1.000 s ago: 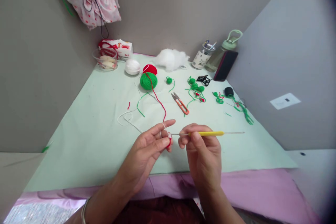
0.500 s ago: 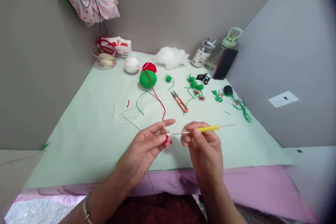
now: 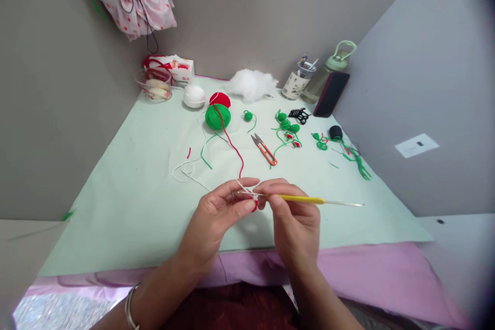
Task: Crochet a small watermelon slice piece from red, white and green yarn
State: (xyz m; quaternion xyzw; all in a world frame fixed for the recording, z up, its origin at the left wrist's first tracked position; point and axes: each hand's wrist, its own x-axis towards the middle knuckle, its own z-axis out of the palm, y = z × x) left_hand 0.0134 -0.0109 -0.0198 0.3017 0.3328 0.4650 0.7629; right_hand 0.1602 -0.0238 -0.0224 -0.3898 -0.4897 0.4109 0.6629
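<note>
Left hand [image 3: 211,219]: lower middle of the frame, partly closed, thumb and fingers pinching a small red and white yarn piece; index finger extended, with white yarn [image 3: 198,182] running over it.
Right hand [image 3: 297,221]: just right of centre, low in the frame, fingers curled closed around the yellow handle of a hook.
Hook [image 3: 303,199]: nearly level, its thin left end across the top of the piece, its other metal end pointing right.
Yarn piece [image 3: 254,205]: just below the frame's centre, between the two hands, partly hidden by the fingers.
Yarn balls: upper middle, left of centre; a green ball [image 3: 217,117] in front of a red ball [image 3: 220,99], a white ball [image 3: 194,97] to their left.
Snips [image 3: 265,151]: orange-handled, lying at the centre, above the hands.
Small green pieces [image 3: 285,125]: right of centre, near a black claw clip [image 3: 299,115].
Stuffing [image 3: 251,85]: white, fluffy, upper middle.
</note>
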